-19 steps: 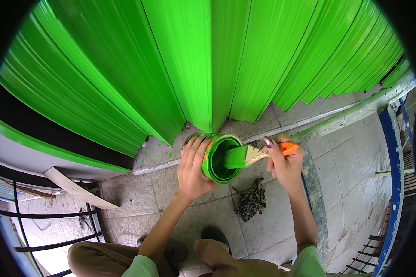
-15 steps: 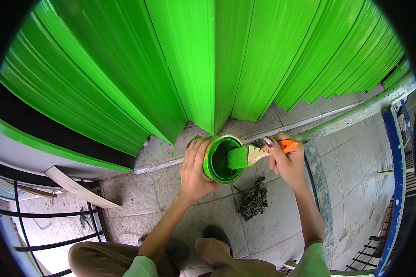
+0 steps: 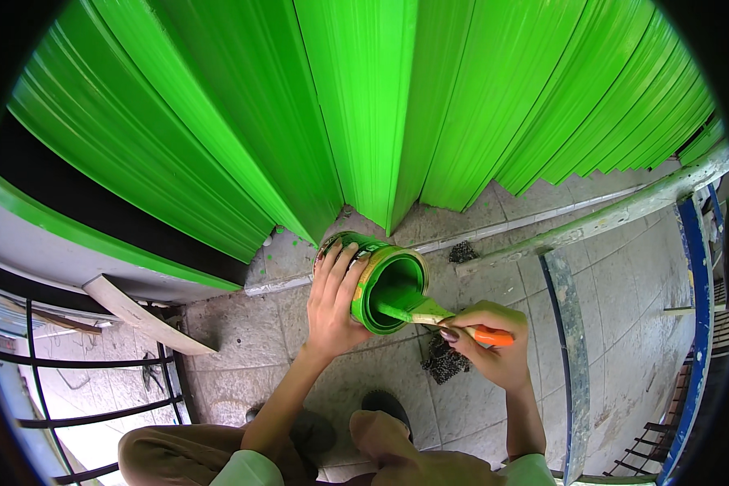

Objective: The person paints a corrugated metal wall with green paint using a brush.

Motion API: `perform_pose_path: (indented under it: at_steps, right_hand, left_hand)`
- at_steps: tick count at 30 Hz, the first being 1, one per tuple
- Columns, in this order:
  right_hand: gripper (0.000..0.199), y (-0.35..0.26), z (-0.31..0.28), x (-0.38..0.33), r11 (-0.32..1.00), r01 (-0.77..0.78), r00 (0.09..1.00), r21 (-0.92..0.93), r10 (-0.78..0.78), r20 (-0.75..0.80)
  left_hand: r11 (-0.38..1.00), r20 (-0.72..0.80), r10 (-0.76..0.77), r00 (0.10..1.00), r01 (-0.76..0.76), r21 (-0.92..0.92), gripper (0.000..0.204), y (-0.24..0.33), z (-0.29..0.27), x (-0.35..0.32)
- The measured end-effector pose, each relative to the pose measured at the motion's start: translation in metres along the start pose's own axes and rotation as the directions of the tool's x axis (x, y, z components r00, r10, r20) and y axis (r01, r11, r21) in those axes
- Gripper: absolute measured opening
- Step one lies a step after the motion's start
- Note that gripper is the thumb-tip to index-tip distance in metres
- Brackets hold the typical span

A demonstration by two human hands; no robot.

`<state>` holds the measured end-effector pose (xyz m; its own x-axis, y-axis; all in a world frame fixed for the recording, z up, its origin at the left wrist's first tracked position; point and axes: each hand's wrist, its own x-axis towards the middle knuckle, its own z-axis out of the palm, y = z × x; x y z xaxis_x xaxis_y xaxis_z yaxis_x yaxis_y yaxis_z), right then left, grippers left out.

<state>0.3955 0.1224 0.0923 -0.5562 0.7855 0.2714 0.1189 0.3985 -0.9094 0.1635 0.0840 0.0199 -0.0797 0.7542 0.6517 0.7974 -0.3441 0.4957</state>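
Observation:
My left hand (image 3: 334, 304) is wrapped round the side of a paint can (image 3: 356, 242), which is tilted so its mouth turns toward my right. Wet green paint coats its inner wall and rim. In my right hand (image 3: 494, 347) is a paintbrush (image 3: 429, 317) with an orange handle end, gripped between thumb and fingers. The brush lies almost level across the can's lower right rim, and its green-coated bristles reach into the mouth. How much paint the can holds is hard to see.
Ahead rises a folded metal panel (image 3: 364, 113) in glossy green. A dark speckled rag (image 3: 444, 361) lies on the tiled floor (image 3: 494, 405) below the brush. A pale pipe (image 3: 607, 219) and blue frame (image 3: 697, 292) stand right; a black grille (image 3: 97, 361) and curved board (image 3: 146, 316) are left.
The can has tipped further over toward the right. My right hand has moved lower, and the brush has swung from slanting upward to nearly level, its bristles lower in the can.

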Motion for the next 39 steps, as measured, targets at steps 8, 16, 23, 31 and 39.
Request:
perform_pose_path:
  at_steps: [8,16,23,31,39]
  right_hand:
    - [0.012,-0.030,0.005,0.042,0.991,0.080,0.995,-0.107,-0.073,0.068]
    - [0.013,-0.033,0.018,0.075,0.963,0.141,0.988,-0.230,-0.122,0.094]
    - [0.020,-0.026,0.026,0.082,0.942,0.237,0.966,-0.237,-0.204,0.156]
    - [0.016,-0.024,0.024,0.081,0.948,0.222,0.969,-0.229,-0.189,0.159]
    - [0.019,-0.014,0.026,0.062,0.995,-0.025,0.991,0.100,0.038,-0.128]
  left_hand:
    - [0.998,-0.022,0.040,0.999,-0.039,0.055,0.075,0.003,-0.016,0.012]
    - [0.992,-0.083,0.088,0.993,-0.079,0.099,0.079,0.003,-0.022,0.022]
    - [0.992,-0.077,0.095,0.993,-0.088,0.086,0.079,0.002,-0.021,0.021]
    - [0.993,-0.066,0.100,0.993,-0.095,0.072,0.078,0.005,-0.018,0.021]
    - [0.999,-0.059,0.022,0.998,-0.021,0.028,0.085,0.002,-0.019,0.012]
